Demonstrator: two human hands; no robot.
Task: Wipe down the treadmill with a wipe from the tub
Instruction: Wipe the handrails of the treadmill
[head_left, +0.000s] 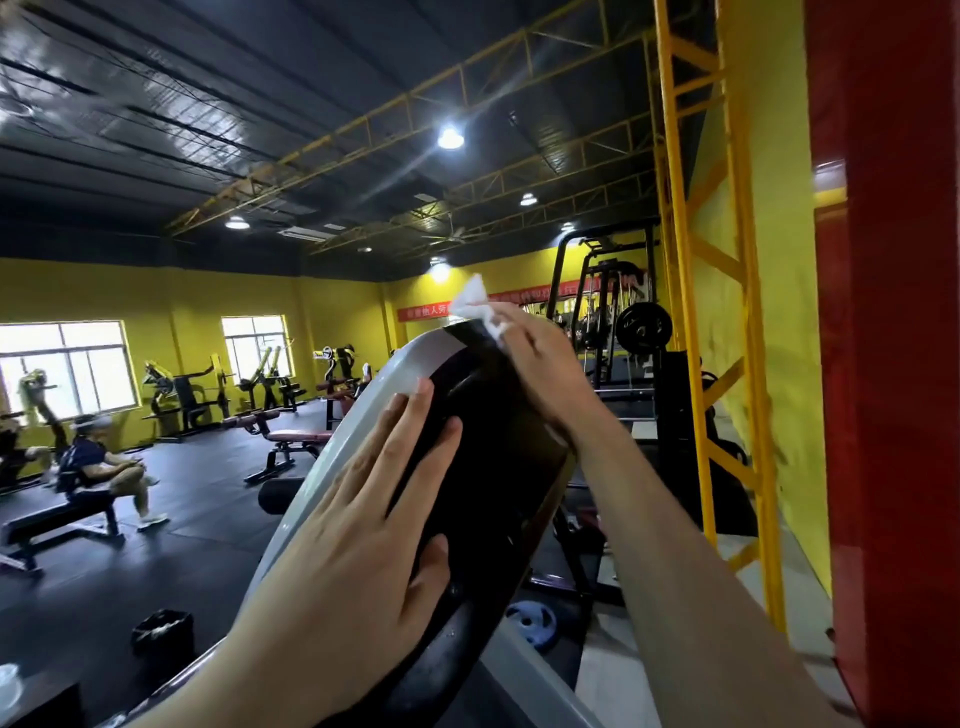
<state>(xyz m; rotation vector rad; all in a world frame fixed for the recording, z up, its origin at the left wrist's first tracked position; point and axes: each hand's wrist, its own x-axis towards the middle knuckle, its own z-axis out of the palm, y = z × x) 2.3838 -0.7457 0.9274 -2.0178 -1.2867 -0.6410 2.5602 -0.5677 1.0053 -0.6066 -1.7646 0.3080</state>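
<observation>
The treadmill console (488, 467), a black panel in a grey-white frame, tilts up in front of me. My left hand (363, 514) lies flat on its left side, fingers straight over the grey frame and black panel. My right hand (540, 364) is at the console's top right edge and presses a crumpled white wipe (475, 304) against it; the wipe sticks out above the fingers. The tub is not in view.
A red pillar (893, 312) and a yellow steel ladder frame (711, 291) stand close on the right. A squat rack (613, 312) is behind the console. A person sits on a bench (93, 467) at left; a black bin (163, 636) stands on the floor.
</observation>
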